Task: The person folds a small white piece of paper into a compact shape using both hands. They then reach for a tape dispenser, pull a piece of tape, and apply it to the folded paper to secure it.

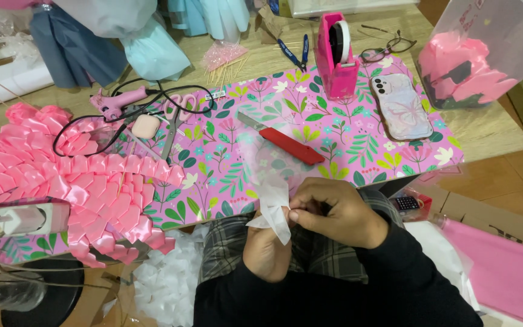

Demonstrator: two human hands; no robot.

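Low in the head view, just off the near edge of the bench [491, 130], over a lap in plaid cloth: both hands closed on a piece of white ribbon [273, 209]. Left hand [266, 251] below, fingers curled up around the ribbon's lower part; right hand [340, 212] from the right, fingertips [293, 215] pinched shut on the ribbon's right edge. Ribbon folded and sheer, long axis roughly upright in the view, leaning a little left, upper end toward the bench, lower corner pointing down toward the lap.

On the bench, a pink floral mat [310, 130]. On the mat, beyond the hands, a red utility knife [282, 139] lying diagonally, blade end up-left, handle end down-right. Further left, pink-handled scissors [174, 124], a pink glue gun [116, 102] with black cord, and a large fan of folded pink ribbon petals [62, 181] spread over the mat's left end. At the far edge, a pink tape dispenser [336, 57]; to its right, eyeglasses [388, 47] and a phone [401, 106] face down in a pale patterned case. Below the bench on the left, a heap of white ribbon pieces [164, 281].
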